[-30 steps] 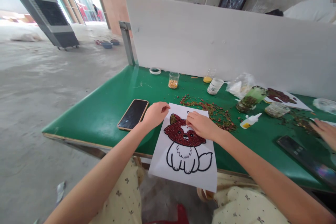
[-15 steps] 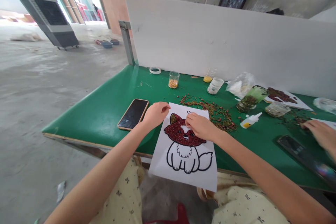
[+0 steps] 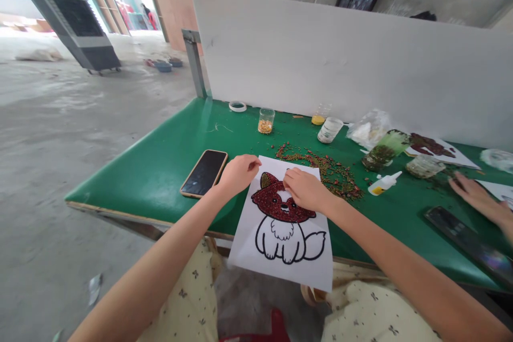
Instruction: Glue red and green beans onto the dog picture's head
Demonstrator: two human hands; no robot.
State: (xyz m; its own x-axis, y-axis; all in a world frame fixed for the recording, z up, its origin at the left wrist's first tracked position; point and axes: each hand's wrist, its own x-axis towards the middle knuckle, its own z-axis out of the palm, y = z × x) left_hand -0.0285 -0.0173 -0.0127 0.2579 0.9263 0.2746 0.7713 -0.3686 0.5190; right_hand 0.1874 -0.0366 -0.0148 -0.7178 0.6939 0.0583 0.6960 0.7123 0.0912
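Observation:
A white paper (image 3: 241, 250) with a black-outlined fox-like animal lies before me and hangs over the table's front edge. Dark red grains cover the animal's head (image 3: 269, 199), greenish ones fill one ear, and its body and tail are white. My left hand (image 3: 239, 175) is by the paper's upper left corner, its fingers curled together; whatever they hold is hidden. Over the animal's other ear, my right hand (image 3: 303, 188) has its fingertips pinched at the drawing, covering that ear. Anything in the pinch is too small to make out. Red and green grains (image 3: 332, 172) are scattered just beyond the paper.
A phone (image 3: 204, 172) lies left of my left hand on the green table (image 3: 140, 165). Rightward are a glue bottle (image 3: 385, 184), jars, a plastic bag (image 3: 368, 127) and a dark phone (image 3: 460, 238). Another person's hand (image 3: 473, 195) rests at the right. A white panel (image 3: 340, 59) stands behind.
The other person's hand at the right has shifted slightly left and its fingers have spread. My own hands and the paper stay nearly still; the view has tilted a little.

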